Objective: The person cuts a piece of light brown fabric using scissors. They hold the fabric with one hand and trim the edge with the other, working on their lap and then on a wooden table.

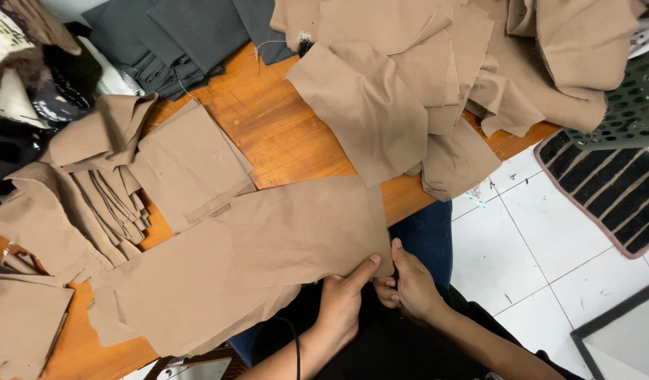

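Head view, looking down at a wooden tabletop (282, 141) strewn with cut cloth. A large tan fabric panel (247, 260) lies flat at the near edge, its long axis running from the near left toward the right, its right corner overhanging the person's lap. Both hands meet at that corner: the left hand (342, 302) has its thumb pressed on top of the panel and the other fingers (360, 271) tucked beneath, clamped on the cloth edge; the right hand (412, 285) sits just beside it, fingers curled together at the same corner, though whether they pinch the cloth cannot be told. The panel thus extends left and away from both hands, the left hand being the nearer to its body. At far left lies a stack of folded tan pieces (113, 190); at far right a loose heap of tan pieces (444, 77) hangs over the tabletop edge; dark grey fabric pieces (177, 42) lie at the far side. Right of the tabletop: white tiled floor (521, 253), a black striped mat (613, 190), a green perforated basket (634, 98). No packages, labels or signs are visible
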